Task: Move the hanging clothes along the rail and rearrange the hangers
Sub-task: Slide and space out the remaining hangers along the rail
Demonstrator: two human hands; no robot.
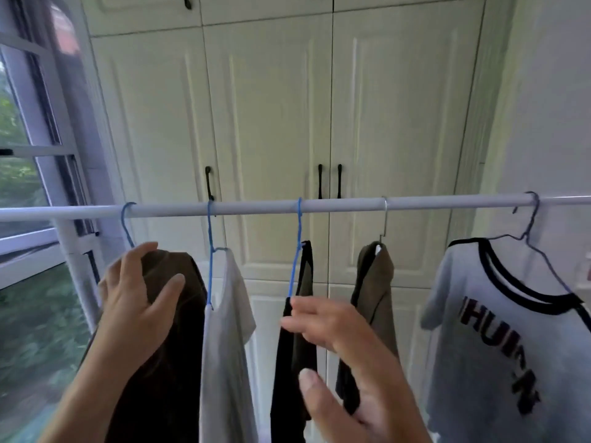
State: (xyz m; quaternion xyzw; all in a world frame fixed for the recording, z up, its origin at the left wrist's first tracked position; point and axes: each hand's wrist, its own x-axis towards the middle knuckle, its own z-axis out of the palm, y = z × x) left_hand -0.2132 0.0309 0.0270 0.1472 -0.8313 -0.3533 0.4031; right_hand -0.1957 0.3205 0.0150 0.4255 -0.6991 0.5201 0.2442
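A white rail (335,206) runs across the view with several garments on hangers. At the far left hangs a dark brown garment (172,330) on a blue hanger (126,225); my left hand (134,302) is cupped over its shoulder. Beside it hangs a white shirt (228,346) on a blue hanger (209,251). A black and olive garment (294,362) hangs on a third blue hanger (297,251); my right hand (345,353) is spread open, fingertips touching its front edge. Further right are an olive garment (374,298) and a printed white T-shirt (505,340).
Cream wardrobe doors (271,123) with black handles stand close behind the rail. A window (28,187) with greenery outside is on the left, next to the rack's white upright post (80,282). A white wall is on the right.
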